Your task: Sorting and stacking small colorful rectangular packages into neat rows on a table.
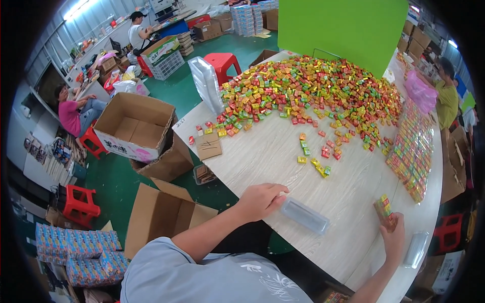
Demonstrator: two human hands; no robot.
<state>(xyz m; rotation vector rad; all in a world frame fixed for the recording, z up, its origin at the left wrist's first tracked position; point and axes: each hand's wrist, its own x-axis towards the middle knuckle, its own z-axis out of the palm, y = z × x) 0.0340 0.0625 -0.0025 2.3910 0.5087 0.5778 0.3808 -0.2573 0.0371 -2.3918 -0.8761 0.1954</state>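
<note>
My left hand [261, 201] pinches the near-left end of a clear plastic tray [304, 216] that lies on the pale wood-look table [262, 166]; no boxes show inside it. Farther right, my right hand [393, 233] is closed around a short row of small yellow, green and red boxes [384, 207], part of it hidden by the fingers. Beyond both hands spreads a big pile of the same small boxes [308, 86], with a few loose ones [320, 167] nearer to me. Another clear tray [416, 250] rests by the right edge of the table.
Stacked clear trays [206, 83] stand at the table's far left, near a brown cardboard piece [208, 146]. Filled packs [411, 151] line the right side. A green panel [341, 35] rises behind the pile. Open cartons [134, 118] and red stools [81, 204] are on the left.
</note>
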